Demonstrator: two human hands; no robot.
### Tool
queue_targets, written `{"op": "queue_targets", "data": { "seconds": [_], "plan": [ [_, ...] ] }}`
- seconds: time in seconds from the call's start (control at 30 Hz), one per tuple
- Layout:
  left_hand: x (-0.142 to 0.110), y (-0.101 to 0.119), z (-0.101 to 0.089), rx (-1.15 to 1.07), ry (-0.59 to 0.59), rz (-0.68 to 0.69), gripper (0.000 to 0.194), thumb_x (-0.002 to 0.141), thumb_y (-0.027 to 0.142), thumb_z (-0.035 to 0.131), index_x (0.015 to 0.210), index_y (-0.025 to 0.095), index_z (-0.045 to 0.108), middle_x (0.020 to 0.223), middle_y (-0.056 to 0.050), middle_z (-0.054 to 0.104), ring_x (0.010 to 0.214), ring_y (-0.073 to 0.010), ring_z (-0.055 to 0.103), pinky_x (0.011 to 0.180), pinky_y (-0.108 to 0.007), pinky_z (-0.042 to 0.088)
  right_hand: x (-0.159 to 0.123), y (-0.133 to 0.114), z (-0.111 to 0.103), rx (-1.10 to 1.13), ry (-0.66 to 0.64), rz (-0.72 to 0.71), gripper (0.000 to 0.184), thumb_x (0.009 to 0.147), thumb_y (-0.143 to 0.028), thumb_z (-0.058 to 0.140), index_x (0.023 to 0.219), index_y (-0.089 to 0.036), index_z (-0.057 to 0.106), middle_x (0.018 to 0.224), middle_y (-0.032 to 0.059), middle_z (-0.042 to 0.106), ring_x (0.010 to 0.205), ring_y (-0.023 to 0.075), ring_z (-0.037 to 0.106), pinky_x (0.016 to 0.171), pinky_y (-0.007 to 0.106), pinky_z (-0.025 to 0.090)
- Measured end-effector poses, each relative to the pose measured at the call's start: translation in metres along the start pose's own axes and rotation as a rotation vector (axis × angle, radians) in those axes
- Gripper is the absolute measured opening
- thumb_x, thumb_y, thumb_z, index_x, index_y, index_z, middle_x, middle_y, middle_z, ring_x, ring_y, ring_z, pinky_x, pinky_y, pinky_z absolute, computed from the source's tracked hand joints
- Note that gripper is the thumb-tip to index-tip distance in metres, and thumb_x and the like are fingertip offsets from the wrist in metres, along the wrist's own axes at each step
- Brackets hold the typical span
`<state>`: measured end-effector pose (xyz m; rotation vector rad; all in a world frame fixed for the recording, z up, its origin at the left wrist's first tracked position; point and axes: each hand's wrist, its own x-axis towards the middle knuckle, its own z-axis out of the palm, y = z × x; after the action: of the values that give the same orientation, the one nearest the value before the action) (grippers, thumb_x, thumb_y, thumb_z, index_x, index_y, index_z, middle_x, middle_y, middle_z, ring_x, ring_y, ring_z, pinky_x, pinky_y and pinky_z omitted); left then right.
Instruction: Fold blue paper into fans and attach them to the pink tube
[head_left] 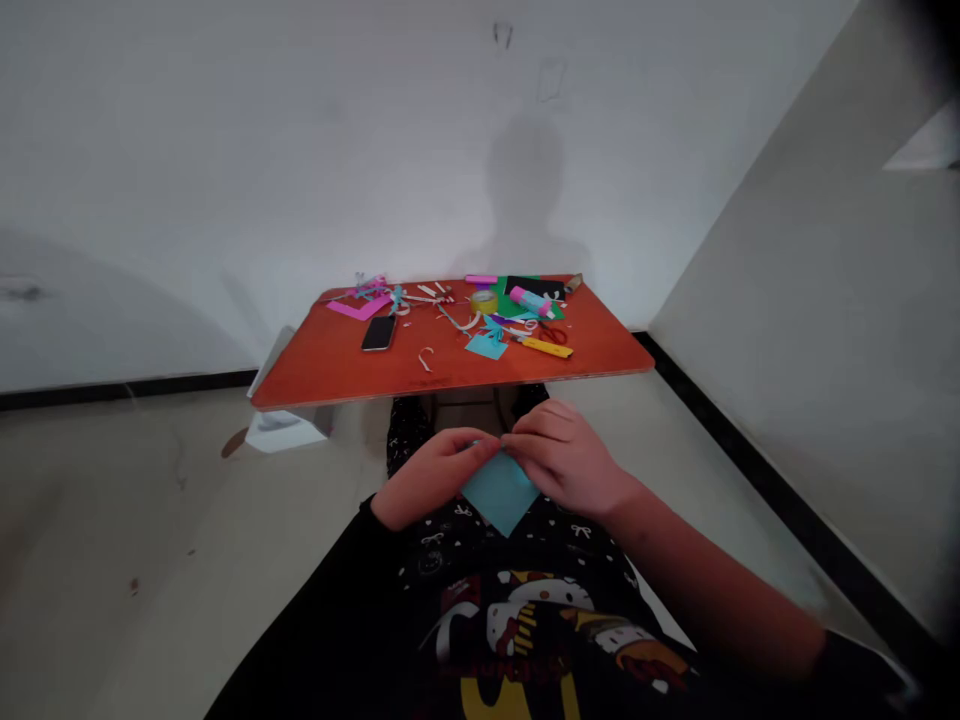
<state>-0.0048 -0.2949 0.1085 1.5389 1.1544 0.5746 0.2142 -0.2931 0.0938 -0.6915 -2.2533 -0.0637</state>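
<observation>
Both hands pinch a square of light-blue paper point(500, 492) — turned point-down and held just above a black printed shirt point(480, 610), in front of the near edge of an orange counter point(322, 355). The left hand point(435, 475) and right hand point(562, 460) grip its top corner from either side, fingers curled, fingertips almost meeting. Out of reach on the counter lie a black smartphone point(379, 333), a yellow box cutter point(546, 347) and red-handled scissors point(553, 334) — beside them a pink glue stick point(530, 300), a roll of tape point(484, 301), green paper point(511, 306), a smaller blue paper piece point(486, 346), a pink paper strip point(358, 308) and curled paper scraps point(425, 358).
</observation>
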Motion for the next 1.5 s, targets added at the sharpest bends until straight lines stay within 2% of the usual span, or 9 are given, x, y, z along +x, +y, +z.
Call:
{"op": "queue_targets", "data": {
  "seconds": [0.17,0.37,0.47,0.67,0.87,0.97,1.23,1.5],
  "plan": [
    [-0.001,0.010,0.003,0.107,0.035,0.086,0.041,0.093,0.057,0.055,0.083,0.018,0.062,0.074,0.003,0.055,0.068,-0.0121,0.049,0.060,-0.022,0.040,-0.006,0.004,0.002,-0.148,0.083,-0.105,0.016,0.097,-0.018,0.059,0.108,-0.022,0.071,0.092,0.0041,0.076,0.085,0.0201,0.059,0.079,0.038,0.045],
    [-0.003,0.015,0.003,0.224,0.035,0.153,0.035,0.097,0.051,0.052,0.089,0.019,0.063,0.083,0.002,0.061,0.078,-0.0141,0.056,0.070,-0.023,0.045,-0.016,0.009,0.001,-0.234,0.098,-0.161,0.030,0.095,-0.015,0.064,0.122,-0.026,0.067,0.101,0.0019,0.079,0.087,0.0203,0.062,0.079,0.040,0.046],
    [-0.004,0.016,0.003,0.264,0.047,0.205,0.031,0.099,0.046,0.052,0.090,0.019,0.064,0.085,0.002,0.064,0.081,-0.0147,0.058,0.074,-0.025,0.046,-0.016,0.010,0.000,-0.213,0.104,-0.151,0.030,0.096,-0.016,0.063,0.124,-0.025,0.066,0.101,0.0031,0.079,0.087,0.0210,0.062,0.079,0.040,0.047],
    [-0.009,0.015,0.006,0.406,0.171,0.318,0.019,0.100,0.035,0.054,0.100,0.020,0.065,0.097,-0.001,0.069,0.089,-0.0168,0.063,0.084,-0.029,0.047,-0.011,0.004,0.000,-0.069,0.053,0.014,0.024,0.096,-0.023,0.065,0.119,-0.021,0.069,0.101,0.0069,0.076,0.089,0.0213,0.064,0.082,0.040,0.052],
    [-0.015,0.015,0.010,0.542,0.270,0.469,0.016,0.101,0.034,0.056,0.104,0.021,0.065,0.101,-0.001,0.069,0.096,-0.0174,0.063,0.090,-0.032,0.047,-0.005,-0.009,-0.008,0.218,0.005,0.327,0.015,0.096,-0.029,0.066,0.109,-0.023,0.071,0.102,0.0066,0.073,0.094,0.0199,0.067,0.085,0.037,0.056],
    [-0.018,0.017,0.010,0.550,0.295,0.519,0.014,0.101,0.032,0.057,0.105,0.022,0.066,0.101,-0.002,0.070,0.097,-0.0173,0.064,0.089,-0.031,0.047,-0.002,-0.014,-0.013,0.336,-0.005,0.435,0.013,0.094,-0.028,0.069,0.106,-0.024,0.072,0.102,0.0051,0.072,0.095,0.0194,0.068,0.086,0.036,0.056],
    [-0.022,0.019,0.013,0.469,0.326,0.558,0.016,0.099,0.033,0.061,0.103,0.022,0.071,0.099,-0.003,0.074,0.098,-0.0183,0.065,0.089,-0.031,0.049,0.004,-0.019,-0.022,0.453,0.048,0.511,0.007,0.092,-0.025,0.071,0.097,-0.025,0.076,0.094,0.0026,0.072,0.088,0.0171,0.069,0.082,0.032,0.056],
    [-0.025,0.018,0.011,0.408,0.296,0.480,0.022,0.097,0.039,0.064,0.105,0.025,0.078,0.094,-0.002,0.076,0.089,-0.0177,0.067,0.082,-0.030,0.050,0.003,-0.020,-0.025,0.485,0.087,0.514,0.006,0.090,-0.028,0.074,0.092,-0.025,0.079,0.087,0.0020,0.074,0.080,0.0166,0.070,0.074,0.030,0.057]
  ]
}}
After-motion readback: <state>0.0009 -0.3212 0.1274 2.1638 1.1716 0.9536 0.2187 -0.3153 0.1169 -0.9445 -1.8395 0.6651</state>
